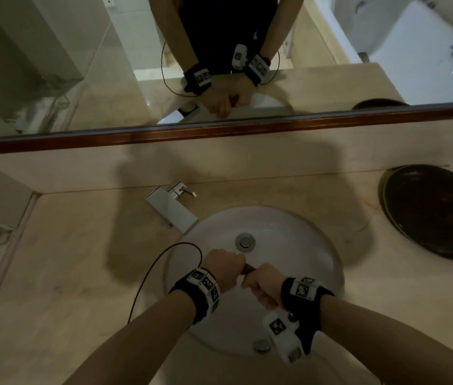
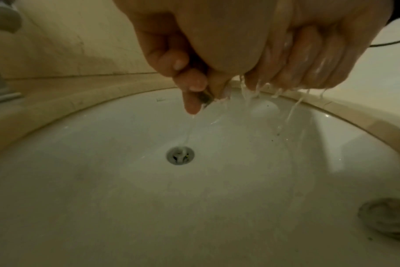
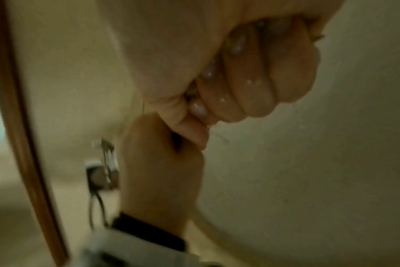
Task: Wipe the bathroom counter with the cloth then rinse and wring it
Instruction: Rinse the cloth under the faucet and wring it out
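Now you are wringing the cloth [image 1: 247, 270] over the sink [image 1: 314, 245], left hand [image 1: 224, 266] and right hand [image 1: 262, 284] both fisted around it. Water is streaming toward the drain [image 2: 180, 155]. Next, I judge, you want another firm opposing twist.

Bathroom, home or hotel type. Evidence: round white undermount sink [image 1: 303, 234] with a drain [image 1: 245, 242] and a second metal fitting [image 1: 262, 346] near its front edge, set in a beige stone-look counter [image 1: 75, 273]. Square chrome faucet [image 1: 173, 208] at the basin's back-left. Wall mirror [image 1: 66, 65] with a dark wood lower trim [image 1: 219, 129] sits just above a low backsplash; its reflection shows a white bathtub [image 1: 414, 45] and tiled walls. Dark oval dish [image 1: 436, 209] on the counter to the right of the sink. Lighting dim, warm.
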The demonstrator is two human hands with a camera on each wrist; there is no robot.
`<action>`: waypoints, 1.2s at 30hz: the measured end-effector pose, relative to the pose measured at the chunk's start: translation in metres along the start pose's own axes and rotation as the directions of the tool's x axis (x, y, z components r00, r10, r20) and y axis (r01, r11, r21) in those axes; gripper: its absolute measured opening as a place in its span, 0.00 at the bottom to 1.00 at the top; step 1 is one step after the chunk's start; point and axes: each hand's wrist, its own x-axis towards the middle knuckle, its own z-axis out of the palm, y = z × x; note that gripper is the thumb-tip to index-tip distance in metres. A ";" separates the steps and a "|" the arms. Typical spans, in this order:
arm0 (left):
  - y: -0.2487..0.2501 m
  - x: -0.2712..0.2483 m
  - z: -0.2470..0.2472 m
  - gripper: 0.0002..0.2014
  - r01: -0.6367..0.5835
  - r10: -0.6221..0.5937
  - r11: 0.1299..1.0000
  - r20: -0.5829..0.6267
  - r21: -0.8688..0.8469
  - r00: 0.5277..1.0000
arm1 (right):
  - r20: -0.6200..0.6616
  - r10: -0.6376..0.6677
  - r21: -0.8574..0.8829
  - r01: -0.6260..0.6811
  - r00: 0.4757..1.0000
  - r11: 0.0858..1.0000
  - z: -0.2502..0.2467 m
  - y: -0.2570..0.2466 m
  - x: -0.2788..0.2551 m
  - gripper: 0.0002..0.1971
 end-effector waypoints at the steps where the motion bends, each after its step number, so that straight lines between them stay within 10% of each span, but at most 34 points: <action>1: -0.002 -0.001 0.001 0.08 -0.014 0.014 1.000 -0.031 0.003 0.999 | 0.057 0.012 0.122 -0.019 0.998 0.992 -0.003 0.000 -0.005 0.22; 4: -0.009 -0.005 0.003 0.07 -0.036 0.033 0.999 -0.089 -0.031 0.995 | 0.076 -0.066 0.114 0.057 0.995 0.992 -0.010 -0.003 -0.009 0.21; 6: -0.009 -0.007 0.005 0.07 -0.026 0.019 0.995 -0.071 -0.095 0.997 | 0.037 -0.251 -0.269 0.251 0.967 0.930 -0.015 -0.008 -0.008 0.20; 9: -0.006 -0.011 0.008 0.08 0.004 0.013 0.959 0.058 -0.285 0.998 | 0.187 -0.420 -0.862 0.354 0.888 0.362 -0.026 -0.011 -0.008 0.19; 11: -0.006 -0.015 0.007 0.09 0.016 0.067 0.904 0.179 -0.426 0.982 | 0.326 -0.454 -0.933 0.358 0.829 -0.016 -0.033 -0.012 -0.013 0.16; 14: -0.021 -0.018 0.000 0.11 0.043 0.126 0.761 0.213 -0.647 0.969 | 0.488 -0.473 -0.871 0.373 0.733 -0.320 -0.038 -0.012 -0.018 0.16; 18: -0.036 -0.023 -0.013 0.03 0.146 0.170 0.556 0.284 -0.818 0.944 | 0.647 -0.566 -0.760 0.379 0.511 -0.527 -0.044 -0.012 -0.024 0.15; 22: -0.029 -0.028 -0.010 0.17 0.340 0.297 0.123 0.362 -0.932 0.884 | 0.686 -0.663 -0.728 0.273 0.300 -0.629 -0.058 -0.009 -0.022 0.19; 26: -0.022 -0.029 -0.012 0.09 0.353 0.421 0.122 0.370 -0.928 0.828 | 0.678 -0.693 -0.735 0.245 0.245 -0.633 -0.057 -0.008 -0.021 0.15; 31: -0.002 -0.024 -0.010 0.12 0.335 0.174 0.199 0.370 -0.921 0.913 | 0.547 -0.680 -0.836 0.279 0.488 -0.472 -0.053 -0.012 -0.013 0.13; 33: 0.002 -0.017 -0.007 0.10 0.268 0.012 0.379 0.294 -0.886 0.956 | 0.373 -0.606 -0.927 0.263 0.703 -0.267 -0.045 -0.016 -0.014 0.13; 36: 0.009 -0.008 -0.010 0.14 0.167 -0.125 0.789 0.113 -0.591 0.986 | 0.112 -0.501 -0.969 0.206 0.858 0.134 -0.034 -0.019 -0.013 0.12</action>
